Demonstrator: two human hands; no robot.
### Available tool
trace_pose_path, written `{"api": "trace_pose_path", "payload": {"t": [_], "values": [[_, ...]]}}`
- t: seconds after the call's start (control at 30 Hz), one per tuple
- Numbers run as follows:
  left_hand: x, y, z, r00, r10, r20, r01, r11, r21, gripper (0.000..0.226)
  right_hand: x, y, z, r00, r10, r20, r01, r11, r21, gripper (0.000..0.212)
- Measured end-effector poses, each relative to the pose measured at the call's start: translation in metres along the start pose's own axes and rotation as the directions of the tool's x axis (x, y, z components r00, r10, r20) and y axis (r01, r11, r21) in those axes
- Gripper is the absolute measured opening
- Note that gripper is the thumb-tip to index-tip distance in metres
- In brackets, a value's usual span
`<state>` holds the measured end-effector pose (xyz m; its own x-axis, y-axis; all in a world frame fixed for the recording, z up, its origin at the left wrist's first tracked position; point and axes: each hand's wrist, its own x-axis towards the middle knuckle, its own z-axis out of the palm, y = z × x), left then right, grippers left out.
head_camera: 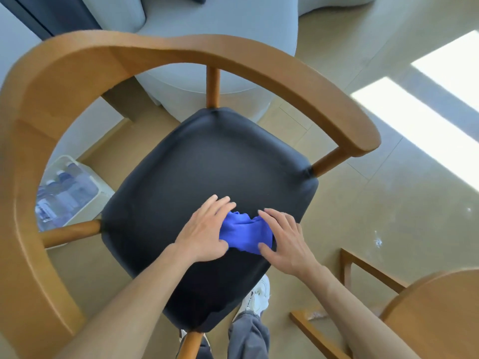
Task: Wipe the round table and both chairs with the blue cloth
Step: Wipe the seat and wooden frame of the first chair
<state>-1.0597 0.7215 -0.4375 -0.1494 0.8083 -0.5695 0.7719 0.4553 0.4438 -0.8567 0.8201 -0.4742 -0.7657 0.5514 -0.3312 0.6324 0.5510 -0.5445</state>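
Note:
A wooden chair [77, 63] with a curved back and a black padded seat [197, 161] fills the middle of the view. A bunched blue cloth [243, 233] lies on the near part of the seat. My left hand [204, 229] lies flat on the cloth's left edge with its fingers straight. My right hand [285, 239] lies flat on the cloth's right edge, thumb at the cloth's near side. Part of the round wooden table [438, 314] shows at the bottom right.
A grey upholstered seat [220, 42] stands behind the chair. A white bin with water bottles [67, 193] sits on the floor at the left, seen through the chair frame. My shoe [256, 296] and trouser leg are below the seat. Bright sunlight patches cross the floor at right.

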Motion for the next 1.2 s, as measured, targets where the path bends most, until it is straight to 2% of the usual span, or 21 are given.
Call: {"api": "trace_pose_path", "payload": {"t": [0.07, 0.13, 0.27, 0.37, 0.43, 0.53, 0.57, 0.67, 0.77, 0.83, 0.93, 1.03, 1.13, 1.2], "values": [[0.006, 0.006, 0.004, 0.994, 0.045, 0.1, -0.055, 0.994, 0.096, 0.085, -0.008, 0.01, 0.0, 0.998, 0.044, 0.033, -0.044, 0.999, -0.002, 0.074], [0.009, 0.008, 0.007, 0.989, 0.046, 0.138, -0.069, 0.984, 0.166, 0.085, -0.008, 0.013, 0.002, 0.997, 0.047, 0.063, -0.047, 0.999, -0.014, 0.076], [0.012, 0.011, 0.008, 0.996, 0.085, 0.041, -0.092, 0.969, 0.23, 0.075, 0.002, 0.007, 0.004, 0.989, 0.095, 0.113, -0.101, 0.993, 0.053, 0.087], [0.012, 0.01, 0.011, 0.996, 0.086, -0.015, -0.081, 0.972, 0.222, 0.066, 0.01, -0.003, 0.005, 0.95, 0.269, 0.156, -0.304, 0.909, 0.286, 0.089], [0.01, 0.006, 0.013, 0.994, 0.092, -0.05, -0.078, 0.968, 0.238, 0.06, 0.016, -0.009, 0.004, 0.935, 0.322, 0.147, -0.354, 0.863, 0.361, 0.079], [0.006, -0.004, 0.012, 0.995, 0.042, -0.091, -0.018, 0.969, 0.248, 0.064, 0.025, -0.014, -0.001, 0.941, 0.328, 0.088, -0.334, 0.848, 0.41, 0.034], [0.005, -0.006, 0.01, 0.994, 0.031, -0.101, -0.005, 0.969, 0.248, 0.063, 0.027, -0.017, -0.004, 0.947, 0.319, 0.048, -0.306, 0.841, 0.447, 0.026], [0.002, -0.007, -0.002, 0.992, -0.018, -0.123, 0.04, 0.983, 0.179, 0.043, 0.032, -0.027, -0.014, 0.959, 0.276, -0.058, -0.205, 0.823, 0.53, 0.034], [0.0, -0.011, -0.014, 0.995, -0.033, -0.098, 0.033, 0.999, 0.005, 0.039, 0.035, -0.035, -0.028, 0.966, 0.243, -0.084, -0.153, 0.807, 0.57, 0.038], [-0.001, -0.012, -0.022, 0.997, -0.013, -0.081, 0.006, 0.996, -0.091, 0.035, 0.036, -0.036, -0.037, 0.975, 0.204, -0.09, -0.119, 0.818, 0.563, 0.039], [-0.003, -0.01, -0.037, 0.994, -0.088, -0.06, 0.075, 0.978, -0.194, 0.03, 0.038, -0.036, -0.048, 0.985, 0.161, -0.061, -0.108, 0.853, 0.51, 0.048], [-0.009, -0.004, -0.056, 0.989, -0.136, -0.056, 0.121, 0.968, -0.219, 0.028, 0.042, -0.038, -0.06, 0.995, 0.089, -0.034, -0.071, 0.926, 0.371, 0.055], [-0.01, -0.001, -0.083, 0.989, -0.088, -0.123, 0.078, 0.994, -0.077, 0.024, 0.055, -0.047, -0.075, 0.994, -0.011, -0.109, 0.031, 0.982, 0.184, 0.038], [-0.01, -0.001, -0.101, 0.958, 0.003, -0.287, 0.018, 0.997, 0.07, 0.011, 0.065, -0.057, -0.085, 0.972, -0.054, -0.23, 0.087, 0.987, 0.134, 0.034]]}}
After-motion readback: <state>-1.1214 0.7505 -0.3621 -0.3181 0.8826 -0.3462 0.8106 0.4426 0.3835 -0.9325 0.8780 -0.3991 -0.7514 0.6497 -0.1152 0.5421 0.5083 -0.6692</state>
